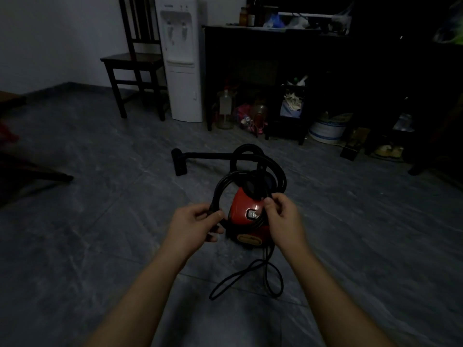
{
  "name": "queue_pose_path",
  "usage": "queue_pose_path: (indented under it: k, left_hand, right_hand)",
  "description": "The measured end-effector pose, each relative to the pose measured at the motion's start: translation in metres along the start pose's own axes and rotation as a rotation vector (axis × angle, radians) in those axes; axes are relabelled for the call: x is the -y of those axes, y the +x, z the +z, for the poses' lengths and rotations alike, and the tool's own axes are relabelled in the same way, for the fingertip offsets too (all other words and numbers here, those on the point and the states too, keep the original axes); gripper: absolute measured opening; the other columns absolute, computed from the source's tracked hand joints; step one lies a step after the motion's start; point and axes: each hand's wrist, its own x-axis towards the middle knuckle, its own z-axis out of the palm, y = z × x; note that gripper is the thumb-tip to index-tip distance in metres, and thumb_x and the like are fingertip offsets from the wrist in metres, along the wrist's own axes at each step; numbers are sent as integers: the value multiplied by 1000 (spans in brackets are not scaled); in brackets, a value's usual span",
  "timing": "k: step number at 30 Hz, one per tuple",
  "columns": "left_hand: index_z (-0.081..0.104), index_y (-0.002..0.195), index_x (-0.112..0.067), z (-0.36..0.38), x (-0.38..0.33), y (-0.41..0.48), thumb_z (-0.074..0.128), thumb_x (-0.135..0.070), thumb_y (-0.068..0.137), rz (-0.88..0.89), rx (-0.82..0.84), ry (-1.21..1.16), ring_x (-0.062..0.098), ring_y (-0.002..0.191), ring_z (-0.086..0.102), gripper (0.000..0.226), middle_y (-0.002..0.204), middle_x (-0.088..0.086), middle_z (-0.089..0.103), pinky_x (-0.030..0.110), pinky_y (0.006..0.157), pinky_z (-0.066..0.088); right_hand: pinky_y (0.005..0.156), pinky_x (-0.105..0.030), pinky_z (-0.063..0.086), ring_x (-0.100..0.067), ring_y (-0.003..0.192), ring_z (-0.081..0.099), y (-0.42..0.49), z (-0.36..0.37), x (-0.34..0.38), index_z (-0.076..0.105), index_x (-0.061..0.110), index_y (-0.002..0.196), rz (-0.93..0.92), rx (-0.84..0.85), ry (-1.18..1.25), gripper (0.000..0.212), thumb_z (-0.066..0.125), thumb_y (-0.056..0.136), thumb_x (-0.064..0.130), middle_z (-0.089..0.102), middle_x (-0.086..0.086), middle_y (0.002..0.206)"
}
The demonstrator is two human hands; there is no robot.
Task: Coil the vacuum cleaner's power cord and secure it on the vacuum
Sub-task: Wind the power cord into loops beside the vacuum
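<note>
Dim room, lighting poor; fine detail is limited.

The vacuum cleaner (244, 204), red-bodied, stands on the grey floor (100, 221) at frame centre, just beyond both hands. Its black hose (275, 169) arches up at 12 o'clock from the body, and a straight tube runs off toward 10 o'clock to the floor nozzle (179, 162), which rests on the floor.

The power cord (218, 187) is gathered into a round coil held upright over the body. The left hand (198, 221) takes the coil at its 8 o'clock point, grip clamped: fingers and thumb curled round the bundled strands. The right hand (283, 216) takes the coil at about 4 o'clock, grip closed in a pinch, thumb and fingertips pressed on the cord just above the silver fitting on the body's top. The rest of the cord drops at 6 o'clock behind the vacuum and lies on the floor in a loose loop between the forearms.

Background, 11 o'clock: a dark wooden chair (132, 58) beside a white water dispenser (181, 71). From 12 to 2 o'clock: a dark cabinet (250, 46) with bottles and bags on top and clutter beneath; contents not identifiable.
</note>
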Motion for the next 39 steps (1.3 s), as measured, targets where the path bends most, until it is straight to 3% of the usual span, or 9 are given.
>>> queue_pose_path:
  k: [2, 5, 9, 15, 21, 24, 29, 34, 39]
  left_hand:
    - [72, 97, 1, -1, 0, 0, 67, -7, 90, -14, 40, 43, 19, 66, 68, 11, 82, 17, 73, 27, 57, 56]
    - [71, 98, 1, -2, 4, 1, 70, -9, 88, -89, 108, 111, 25, 73, 69, 14, 92, 23, 74, 26, 57, 55]
    - [73, 90, -2, -6, 18, 4, 76, -27, 84, -142, 184, 343, 12, 69, 71, 26, 84, 11, 77, 25, 64, 54]
    - [67, 80, 0, -9, 21, 11, 68, -33, 89, -144, 77, 349, 14, 61, 53, 35, 70, 7, 56, 21, 52, 43]
    - [66, 122, -18, -12, 18, 10, 68, -39, 88, 146, -100, 644, 3, 68, 52, 40, 79, -3, 55, 11, 56, 38]
    - [61, 126, -23, -12, 21, 8, 68, -39, 88, 185, -6, 662, 3, 68, 56, 42, 78, -2, 60, 7, 54, 41]
    - [62, 120, -28, -10, 24, 9, 69, -38, 88, 134, 118, 593, 9, 66, 59, 34, 74, 6, 63, 14, 54, 44]
    - [56, 91, -27, -16, 18, 10, 75, -45, 79, 331, -138, 676, 4, 46, 46, 29, 53, -6, 48, 31, 50, 45]
    - [66, 105, -41, -22, 14, 9, 68, -49, 84, 327, 7, 681, 8, 63, 60, 23, 70, -4, 65, 33, 63, 54]
  right_hand:
    - [63, -17, 49, 0, 65, 62, 0, -2, 0, 63, 22, 81, -1, -11, 4, 22, 52, 100, 20, 68, 13, 70]
    - [69, -32, 53, -15, 77, 67, 2, -4, -1, 66, 17, 87, 3, 16, -51, 19, 52, 100, 21, 70, 2, 80]
    - [66, -26, 47, -15, 78, 64, 4, -10, 0, 66, 16, 86, -40, 76, -142, 21, 51, 100, 20, 68, -2, 82]
    - [62, -23, 44, -12, 73, 62, 3, -15, -1, 66, 19, 84, -54, 109, -197, 22, 51, 100, 22, 67, 2, 77]
    - [66, -21, 48, -5, 76, 63, -1, -9, -6, 65, 26, 85, -134, 185, -287, 19, 52, 99, 21, 67, 8, 78]
    - [66, -21, 47, -8, 79, 64, -2, -6, -4, 65, 30, 85, -145, 229, -278, 19, 53, 98, 24, 68, 7, 81]
    - [74, -29, 51, -13, 87, 65, -3, -3, 8, 68, 25, 90, -99, 264, -150, 18, 52, 99, 22, 69, 5, 88]
    - [77, -28, 50, -11, 89, 65, -1, -6, 8, 68, 26, 90, -88, 282, -133, 18, 53, 99, 24, 69, 8, 88]
    - [81, -29, 52, -8, 90, 65, -2, -5, 11, 69, 26, 90, -102, 319, -134, 17, 54, 98, 26, 69, 12, 87]
